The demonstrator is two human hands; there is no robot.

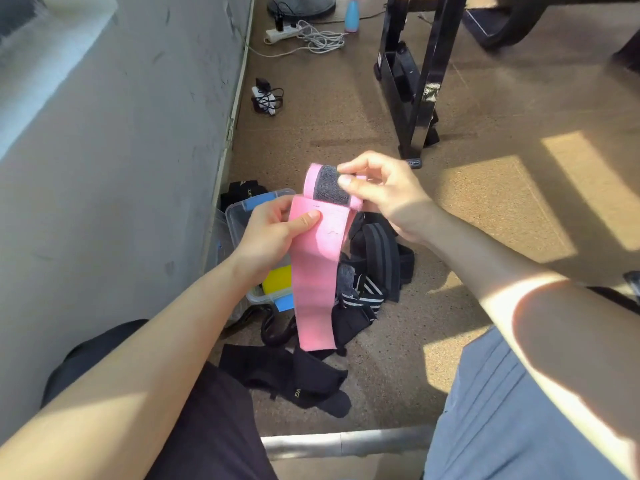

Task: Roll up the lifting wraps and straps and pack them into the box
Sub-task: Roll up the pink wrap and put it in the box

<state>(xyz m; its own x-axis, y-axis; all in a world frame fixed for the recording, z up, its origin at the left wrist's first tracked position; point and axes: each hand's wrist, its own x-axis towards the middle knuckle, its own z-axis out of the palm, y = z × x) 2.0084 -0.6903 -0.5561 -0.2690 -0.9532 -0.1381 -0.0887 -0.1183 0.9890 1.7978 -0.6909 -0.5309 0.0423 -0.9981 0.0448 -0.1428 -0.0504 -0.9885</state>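
A pink lifting wrap (313, 268) hangs between my hands above the floor. Its top end is folded over and shows a dark hook-and-loop patch (328, 187). My right hand (384, 195) pinches that folded end by the patch. My left hand (273, 233) grips the wrap's left edge a little lower, thumb on the front. Behind my left hand stands a clear plastic box (239, 216) with blue latches and something yellow (277, 280) inside. Black and striped wraps and straps (370, 271) lie in a heap on the floor under the pink wrap.
More black wraps (298, 379) lie near my knees. A grey wall (121, 168) runs along the left. A black machine frame (415, 98) stands behind the heap. A power strip with cables (301, 34) and a charger (265, 97) lie farther back. A metal bar (346, 441) crosses below.
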